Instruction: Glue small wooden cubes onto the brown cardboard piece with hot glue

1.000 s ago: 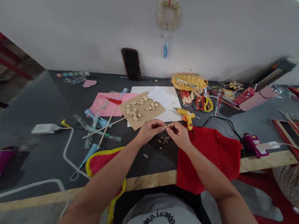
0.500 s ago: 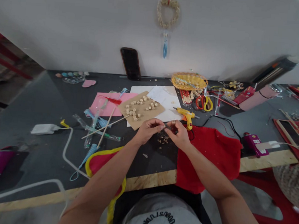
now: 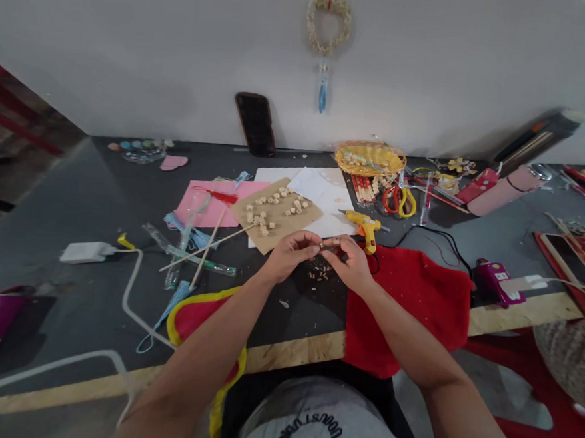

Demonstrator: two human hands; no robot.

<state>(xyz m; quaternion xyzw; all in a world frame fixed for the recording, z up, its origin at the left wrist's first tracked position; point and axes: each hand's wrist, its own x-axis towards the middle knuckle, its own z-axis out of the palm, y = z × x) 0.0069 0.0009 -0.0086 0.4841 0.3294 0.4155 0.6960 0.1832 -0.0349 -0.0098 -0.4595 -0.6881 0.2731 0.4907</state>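
Note:
My left hand (image 3: 294,254) and my right hand (image 3: 350,262) meet above the dark tabletop, fingertips almost touching. Both are closed in a pinch around something too small to make out. Below them lies a scatter of tiny wooden pieces (image 3: 319,273). Just beyond, little pale cube-like clusters (image 3: 257,220) rest on a sheet of brown paper (image 3: 286,226). A yellow glue gun (image 3: 366,228) lies to the right of my fingers. My right forearm passes over a red cloth (image 3: 418,291).
A yellow basket (image 3: 344,157) and scissors (image 3: 404,203) stand behind the glue gun. Sticks (image 3: 204,253) and blue tassels (image 3: 182,293) lie at left. A phone (image 3: 255,124) leans on the wall, under which a beaded heart (image 3: 310,27) hangs. Pink bottle (image 3: 499,192) at right.
My fingertips have shifted very slightly around the small thing between them. At the far right edge, part of another person has come into view.

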